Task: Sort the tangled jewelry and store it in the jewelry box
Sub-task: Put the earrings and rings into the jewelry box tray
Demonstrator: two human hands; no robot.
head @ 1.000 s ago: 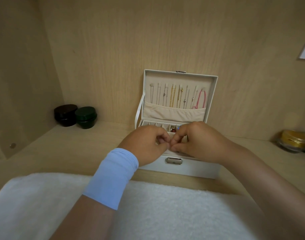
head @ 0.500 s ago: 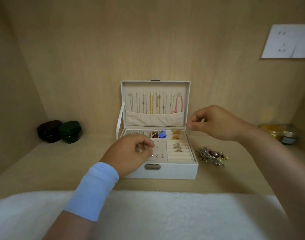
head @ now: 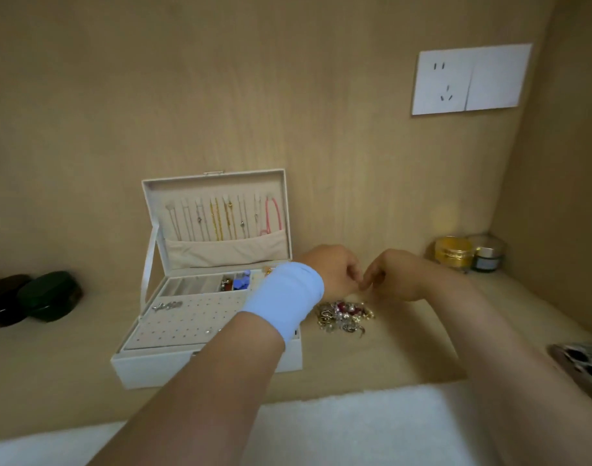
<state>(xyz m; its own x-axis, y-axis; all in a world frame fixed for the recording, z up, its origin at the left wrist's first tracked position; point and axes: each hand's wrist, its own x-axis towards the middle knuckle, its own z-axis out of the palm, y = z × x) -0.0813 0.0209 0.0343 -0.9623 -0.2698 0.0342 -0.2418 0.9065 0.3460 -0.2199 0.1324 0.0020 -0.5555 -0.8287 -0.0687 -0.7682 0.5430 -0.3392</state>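
A white jewelry box (head: 200, 364) stands open on the wooden shelf. Necklaces hang inside its lid (head: 220, 216), and earrings and small pieces lie in its tray. Right of the box lies the tangled jewelry (head: 345, 316), a heap of gold, silver and red pieces. My left hand (head: 335, 272), with a light blue wristband, reaches across the box's right side. My right hand (head: 393, 275) meets it fingertip to fingertip. Both hands have curled fingers pinching at the top of the heap. What lies between the fingertips is hidden.
Two dark round cases (head: 32, 297) sit at the far left. A gold jar (head: 454, 252) and a small grey jar (head: 488, 257) stand in the back right corner. A patterned object (head: 583, 364) lies at the right edge. White fleece (head: 338, 428) covers the front.
Both hands left the box tray and moved right to the tangled heap, where they now meet. The view has turned to the right.
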